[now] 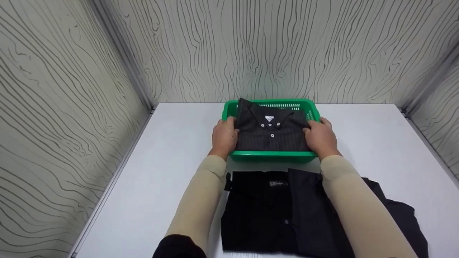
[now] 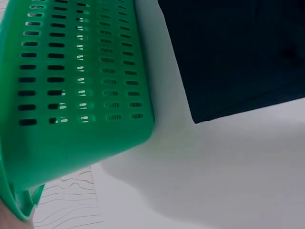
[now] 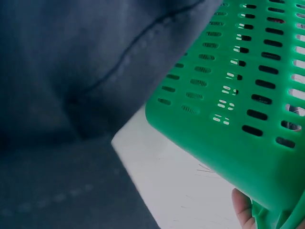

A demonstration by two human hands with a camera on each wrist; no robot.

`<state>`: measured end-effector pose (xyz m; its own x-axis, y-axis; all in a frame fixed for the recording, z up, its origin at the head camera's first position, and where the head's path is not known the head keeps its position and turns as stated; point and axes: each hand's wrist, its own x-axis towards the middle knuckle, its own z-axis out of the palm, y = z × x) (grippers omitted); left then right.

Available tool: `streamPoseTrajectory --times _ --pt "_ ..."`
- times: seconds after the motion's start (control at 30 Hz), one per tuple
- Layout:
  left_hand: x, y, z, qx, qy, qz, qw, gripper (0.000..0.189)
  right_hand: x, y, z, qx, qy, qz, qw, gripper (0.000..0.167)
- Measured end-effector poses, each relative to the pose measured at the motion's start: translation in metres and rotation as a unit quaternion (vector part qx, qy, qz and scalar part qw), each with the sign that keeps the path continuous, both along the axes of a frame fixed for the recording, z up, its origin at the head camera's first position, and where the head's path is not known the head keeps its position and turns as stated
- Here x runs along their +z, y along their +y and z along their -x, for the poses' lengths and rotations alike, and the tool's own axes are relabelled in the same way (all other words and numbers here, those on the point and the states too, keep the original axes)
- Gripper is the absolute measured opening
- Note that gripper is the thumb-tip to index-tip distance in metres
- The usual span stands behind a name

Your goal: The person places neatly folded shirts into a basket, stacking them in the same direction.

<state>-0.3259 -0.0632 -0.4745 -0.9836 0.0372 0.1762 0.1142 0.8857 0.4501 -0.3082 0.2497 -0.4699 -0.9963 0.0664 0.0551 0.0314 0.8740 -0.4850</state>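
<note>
A green plastic basket (image 1: pixel 272 157) with slotted walls stands at the far middle of the table in the head view. Inside it lies a folded dark striped shirt (image 1: pixel 288 140), its collar and white buttons facing up. My left hand (image 1: pixel 224 138) grips the basket's left rim, thumb on the inner side by the shirt. On the opposite rim, my right hand (image 1: pixel 322 138) holds in the same way. The left wrist view gives the basket's slotted wall (image 2: pixel 71 143); in the right wrist view, fingertips (image 3: pixel 242 206) curl under the rim.
Closer to me, a black garment (image 1: pixel 258 215) lies spread on the white table (image 1: pixel 172 179), partly under my right forearm. Dark cloth (image 3: pixel 57 95) fills much of the right wrist view. Wood-grain patterned walls (image 1: pixel 222 53) border the table's back and sides.
</note>
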Motion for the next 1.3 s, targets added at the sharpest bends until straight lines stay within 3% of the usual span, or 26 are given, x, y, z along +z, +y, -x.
streamPoseTrajectory --times 0.27,0.73,1.07,1.3 --pt "0.0003 0.0015 0.0002 -0.007 0.001 0.041 0.9991 0.034 -0.002 -0.0028 -0.0017 0.002 0.006 -0.03 0.9995 0.044" --pt "0.0 0.0053 0.0033 -0.012 0.003 0.097 0.9952 0.03 0.0007 -0.0041 -0.0036 0.008 -0.007 -0.031 0.9995 0.039" --pt "-0.0007 0.0053 0.0007 -0.014 0.017 0.113 0.9933 0.025 -0.0019 -0.0044 -0.0031 0.008 -0.003 -0.037 0.9993 0.038" --pt "-0.0009 0.004 0.0004 -0.013 0.016 0.096 0.9952 0.024 -0.0018 -0.0043 0.0009 -0.01 -0.016 -0.001 0.9998 0.049"
